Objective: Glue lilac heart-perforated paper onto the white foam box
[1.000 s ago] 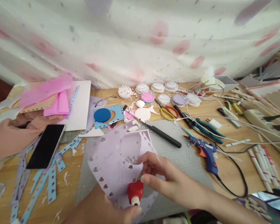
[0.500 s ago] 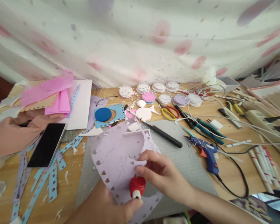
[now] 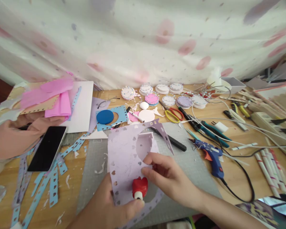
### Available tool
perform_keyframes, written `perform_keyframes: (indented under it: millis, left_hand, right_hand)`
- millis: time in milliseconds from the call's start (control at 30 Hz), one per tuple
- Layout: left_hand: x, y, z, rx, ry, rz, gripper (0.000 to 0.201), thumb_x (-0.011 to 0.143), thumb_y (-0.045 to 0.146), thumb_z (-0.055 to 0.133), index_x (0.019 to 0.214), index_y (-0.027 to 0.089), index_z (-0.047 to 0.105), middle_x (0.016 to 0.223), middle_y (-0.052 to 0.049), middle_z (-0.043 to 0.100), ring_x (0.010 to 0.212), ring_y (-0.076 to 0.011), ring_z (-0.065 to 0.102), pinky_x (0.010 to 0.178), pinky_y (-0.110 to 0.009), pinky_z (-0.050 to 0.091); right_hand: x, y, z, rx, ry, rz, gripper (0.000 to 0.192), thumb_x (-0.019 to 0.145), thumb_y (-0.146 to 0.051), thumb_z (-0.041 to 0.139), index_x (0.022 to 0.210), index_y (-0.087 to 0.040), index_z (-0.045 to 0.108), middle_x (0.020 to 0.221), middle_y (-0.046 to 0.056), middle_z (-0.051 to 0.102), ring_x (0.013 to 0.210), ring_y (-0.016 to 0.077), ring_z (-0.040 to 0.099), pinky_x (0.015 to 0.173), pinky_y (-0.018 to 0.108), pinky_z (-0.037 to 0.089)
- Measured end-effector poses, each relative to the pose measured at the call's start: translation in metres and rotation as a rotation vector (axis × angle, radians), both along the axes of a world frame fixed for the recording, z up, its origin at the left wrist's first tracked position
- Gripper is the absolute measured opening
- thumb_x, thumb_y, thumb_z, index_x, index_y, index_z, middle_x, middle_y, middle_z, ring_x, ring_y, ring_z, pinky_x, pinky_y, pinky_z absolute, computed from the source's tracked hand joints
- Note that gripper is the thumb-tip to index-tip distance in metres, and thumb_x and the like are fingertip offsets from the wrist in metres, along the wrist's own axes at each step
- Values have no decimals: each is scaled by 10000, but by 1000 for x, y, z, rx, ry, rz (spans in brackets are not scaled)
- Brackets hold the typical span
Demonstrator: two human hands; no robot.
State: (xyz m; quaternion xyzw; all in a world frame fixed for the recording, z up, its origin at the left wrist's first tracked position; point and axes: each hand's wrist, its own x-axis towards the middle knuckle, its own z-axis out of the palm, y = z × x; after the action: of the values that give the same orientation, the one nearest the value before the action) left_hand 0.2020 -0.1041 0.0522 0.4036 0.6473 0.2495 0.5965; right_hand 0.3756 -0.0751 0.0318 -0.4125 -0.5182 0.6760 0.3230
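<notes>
A sheet of lavender paper [image 3: 124, 152] with heart-shaped holes along its edges and large round cut-outs is held up in front of me. At its lower part sits a small red-and-white craft punch [image 3: 140, 187]. My left hand [image 3: 109, 198] is closed around the punch and the sheet's left edge, its thumb at the white end; its other fingers are mostly hidden behind the paper. My right hand [image 3: 168, 175] pinches the sheet near a cut-out, right above the punch. A grey cutting mat [image 3: 190, 165] lies beneath both hands.
Behind the paper lies a black-handled craft knife [image 3: 173, 141]. A blue glue gun [image 3: 211, 156], scissors [image 3: 173, 114] and white cables are to the right. On the left are a phone [image 3: 47, 149] and blue paper strips [image 3: 53, 184]. Several layered paper discs [image 3: 162, 89] line the back.
The lavender sheet has turned and straightened, its upper part shifting right, and a loose curved strip now shows at upper right. Both hands keep their hold.
</notes>
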Motion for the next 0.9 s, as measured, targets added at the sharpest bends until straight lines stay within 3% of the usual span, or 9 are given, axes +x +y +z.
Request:
perform_keyframes:
  millis: [167,333,633,900]
  left_hand:
    - [-7,-5,-13,-50,-65,74,467,545,280,760,981,205,609,886,-45,731,913,-297,664,767,-368,526]
    - [-13,-6,-23,-53,-176,60,496,560,309,777,1019,191,628,887,-50,733,842,-269,669,767,-360,517]
    - [-15,5,-22,-75,-357,53,508,543,293,814,1006,176,642,903,-50,745,812,-234,661,734,-316,505]
    - [-11,33,-22,-11,-384,-53,426,605,342,796,983,178,685,928,-43,738,867,-233,647,770,-303,489]
  right_hand:
    - [4,2,3,50,-27,9,250,901,-396,531,777,-183,483,638,-32,441,574,105,401,553,233,370]
    - [4,1,1,124,-78,-36,208,904,-356,522,781,-195,474,641,-43,398,579,104,341,539,228,325]
    - [-2,-4,0,175,-112,-18,215,975,-354,388,820,-207,413,613,-59,397,536,96,378,495,218,316]
    - [0,17,-9,312,-187,-60,195,980,-316,371,835,-206,440,644,-43,420,555,104,392,511,226,333]
